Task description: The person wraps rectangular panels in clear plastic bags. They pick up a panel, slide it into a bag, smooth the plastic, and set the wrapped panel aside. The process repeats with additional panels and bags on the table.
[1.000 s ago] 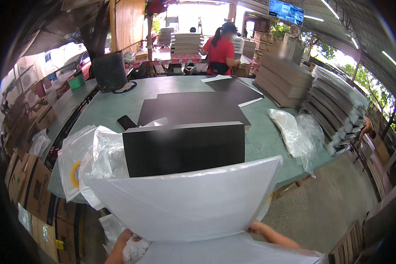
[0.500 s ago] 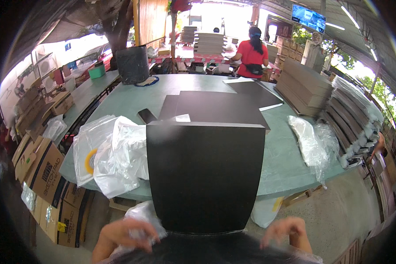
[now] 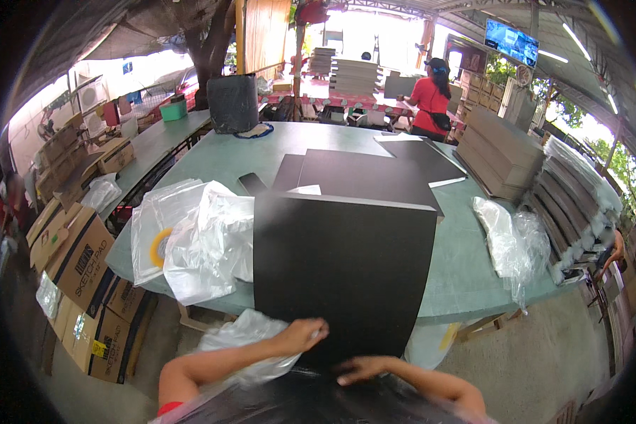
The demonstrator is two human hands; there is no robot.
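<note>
The large, flat, black rectangular board [image 3: 346, 261] stretched beyond my loosely extended right hand [image 3: 364, 367] and my curled left hand [image 3: 300, 337], whose grasp I couldn't tell.

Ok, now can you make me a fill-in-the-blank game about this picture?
The left hand and right hand are near a big board whose broad side is coloured ____.
The yellow tape roll lies to the board's ____.
Beyond the green table, a person's shirt is coloured ____.

Missing words: black, left, red.
</note>
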